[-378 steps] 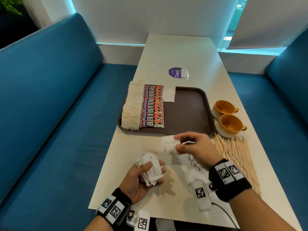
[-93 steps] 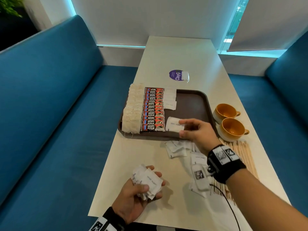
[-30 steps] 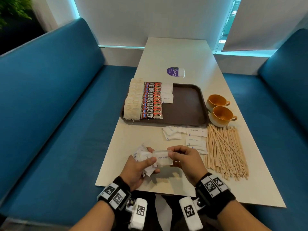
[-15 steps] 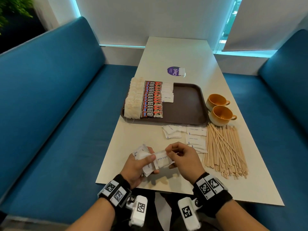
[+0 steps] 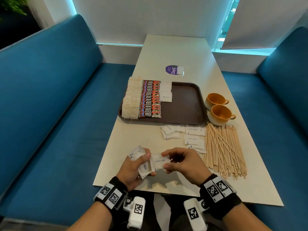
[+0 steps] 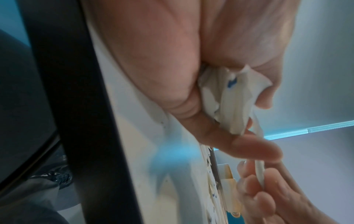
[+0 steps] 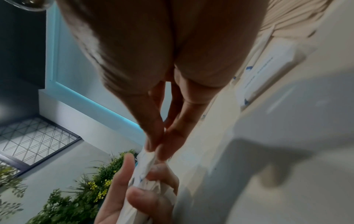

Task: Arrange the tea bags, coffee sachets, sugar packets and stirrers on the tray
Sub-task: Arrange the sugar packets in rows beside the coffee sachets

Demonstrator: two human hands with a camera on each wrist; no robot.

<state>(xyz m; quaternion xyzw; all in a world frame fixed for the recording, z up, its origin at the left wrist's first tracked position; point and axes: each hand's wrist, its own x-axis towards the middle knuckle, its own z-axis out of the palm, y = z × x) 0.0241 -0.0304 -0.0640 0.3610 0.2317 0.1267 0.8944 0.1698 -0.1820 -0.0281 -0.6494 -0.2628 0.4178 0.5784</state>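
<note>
Back at lower centre: right hand (image 5: 181,164) now pinching one white sugar packet (image 5: 159,162) free of left hand's (image 5: 133,167) clutched bundle (image 5: 139,160); next for tray (image 5: 185,104) column (image 5: 165,92), upper middle

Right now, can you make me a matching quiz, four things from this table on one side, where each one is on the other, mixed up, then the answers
Things:
1. coffee sachets
2. stirrers
3. cups
4. bundle of sugar packets

Places:
A. table, right of the tray
B. left hand
C. on the tray
D. table, nearer than the cups

Pairs: 1-C, 2-D, 3-A, 4-B
</note>
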